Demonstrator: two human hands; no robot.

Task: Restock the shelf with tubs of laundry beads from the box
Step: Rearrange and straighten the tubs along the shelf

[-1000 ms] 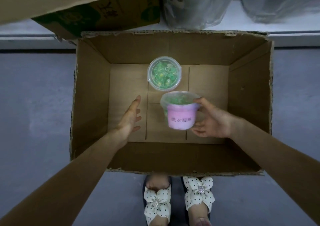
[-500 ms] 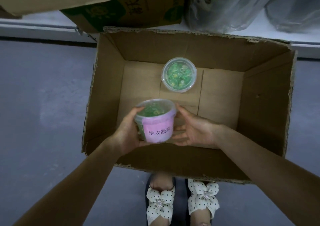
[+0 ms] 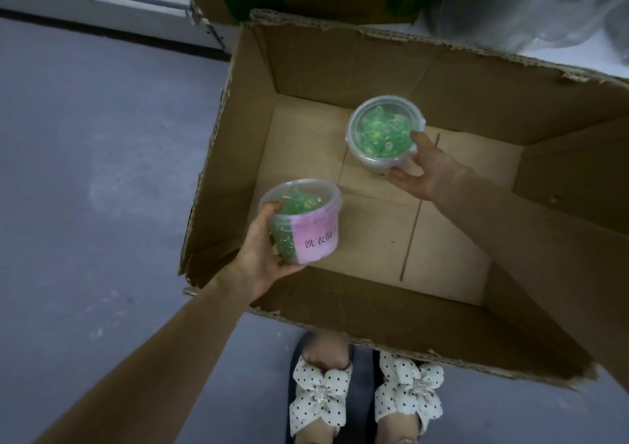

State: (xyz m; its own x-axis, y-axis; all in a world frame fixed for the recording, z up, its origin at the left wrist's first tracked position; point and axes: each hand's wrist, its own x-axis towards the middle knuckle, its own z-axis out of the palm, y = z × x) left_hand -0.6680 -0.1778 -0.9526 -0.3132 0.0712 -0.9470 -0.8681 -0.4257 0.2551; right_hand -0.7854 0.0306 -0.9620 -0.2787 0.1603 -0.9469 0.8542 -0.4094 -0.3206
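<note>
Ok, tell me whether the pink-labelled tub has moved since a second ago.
Yes. The pink-labelled tub has gone from the box's middle to its left wall, now held in the left hand alone, over the cardboard box edge.

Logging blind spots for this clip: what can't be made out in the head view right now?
- Second tub: any label on its side is unseen from above; the right hand covers its near edge, so whether it is lifted off the box floor is unclear.
- Pink-labelled tub: label text partly blurred; the left hand hides its far side.
- Shelf: cut off by the top edge.
- Right forearm: cut off by the right edge.
</note>
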